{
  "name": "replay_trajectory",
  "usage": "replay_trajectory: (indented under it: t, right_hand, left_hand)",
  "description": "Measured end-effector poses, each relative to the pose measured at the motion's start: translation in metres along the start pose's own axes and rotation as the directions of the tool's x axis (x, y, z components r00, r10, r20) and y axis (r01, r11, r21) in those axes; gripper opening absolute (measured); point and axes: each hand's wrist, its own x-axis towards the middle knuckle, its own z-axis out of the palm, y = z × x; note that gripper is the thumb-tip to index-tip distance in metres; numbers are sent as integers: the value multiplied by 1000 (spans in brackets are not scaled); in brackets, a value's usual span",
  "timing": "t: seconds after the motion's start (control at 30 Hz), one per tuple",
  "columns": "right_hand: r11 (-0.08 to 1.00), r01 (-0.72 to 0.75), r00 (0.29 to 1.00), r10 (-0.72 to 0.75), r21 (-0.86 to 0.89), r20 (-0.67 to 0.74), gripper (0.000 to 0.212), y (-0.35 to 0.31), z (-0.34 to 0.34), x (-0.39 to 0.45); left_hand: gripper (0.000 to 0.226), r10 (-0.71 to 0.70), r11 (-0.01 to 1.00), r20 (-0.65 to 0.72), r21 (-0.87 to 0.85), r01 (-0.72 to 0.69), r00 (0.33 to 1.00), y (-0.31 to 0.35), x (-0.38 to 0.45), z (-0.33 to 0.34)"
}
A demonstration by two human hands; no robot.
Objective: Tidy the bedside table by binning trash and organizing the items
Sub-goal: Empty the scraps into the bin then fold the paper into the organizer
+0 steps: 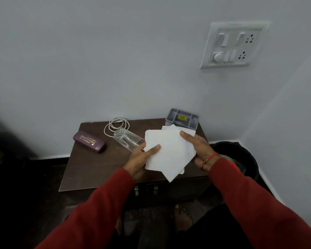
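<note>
Here the dark bedside table stands against the wall, a black bin at its right. Above it, white paper sheets are fanned, long axis running from lower right corner toward the grey organizer tray. Left hand and right hand pinch opposite edges, thumbs on top. A glass lies on its side, mouth pointing right
</note>
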Motion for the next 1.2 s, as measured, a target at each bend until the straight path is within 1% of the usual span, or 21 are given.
replay_trajectory:
  t: [0.13,0.2,0.27,0.33,0.37,0.4,0.43,0.5,0.57,0.63,0.67,0.73,0.8,0.87,0.97,1.07,1.13,1.2]
  right_hand:
    - [997,54,991,-47,49,-124,48,9,10,9]
    - [993,75,980,-57,86,-190,51,12,11,16]
    - [987,95,969,-62,131,-239,48,17,8,21]
    - [975,135,960,-86,174,-266,37,23,3,25]
    - [971,160,955,-106,179,-276,27,25,-1,27]
    - [971,181,951,-132,156,-279,16,28,-5,29]
    - [975,191,948,-154,112,-279,11,31,-8,30]
    - [983,184,947,-183,-20,-265,13,36,-14,33]
    - [967,201,941,-235,-154,-243,22,40,-16,33]
    - [939,254,932,-302,-231,-200,33,39,-16,32]
    - [935,266,936,-309,-233,-172,36,39,-15,31]
    - [956,225,958,-253,-189,-136,35,39,-13,30]
    - [979,160,981,-172,-126,-94,33,39,-7,26]
    - [986,149,987,-153,-80,-42,31,39,-1,23]
    - [988,154,988,-154,-12,15,30,36,6,16]
    - [993,119,991,-120,17,57,30,36,6,12]
    - [996,85,992,-85,5,93,28,37,6,9]
    - [998,60,992,-59,-13,111,30,38,5,8]
  left_hand:
    - [37,36,999,-38,-35,-38,999,-4,1,-6]
    - [36,58,998,-58,-7,-58,997,-5,4,-9]
    - [38,58,998,-64,24,-57,996,-4,7,-13]
    - [39,42,999,-48,26,-40,998,-1,10,-16]
    - [41,33,999,-31,20,-32,999,2,11,-17]
    - [43,25,1000,-7,13,-25,1000,6,11,-18]
    - [46,17,1000,25,1,-17,1000,10,11,-18]
    - [49,0,1000,95,-24,2,995,19,9,-18]
    - [49,-16,998,134,-65,25,991,26,7,-16]
    - [51,-16,992,158,-120,36,987,29,7,-15]
    - [53,-12,988,171,-147,37,985,30,7,-14]
    - [56,-7,981,171,-191,40,985,28,9,-11]
    - [57,-22,977,121,-207,47,992,23,13,-7]
    - [54,-55,974,85,-213,72,995,16,15,-4]
    - [52,-130,953,86,-264,149,988,9,15,-3]
    - [54,-214,910,114,-338,240,970,7,12,-3]
    - [53,-208,899,106,-371,233,972,7,11,-4]
    - [54,-159,914,78,-365,177,984,10,12,-5]
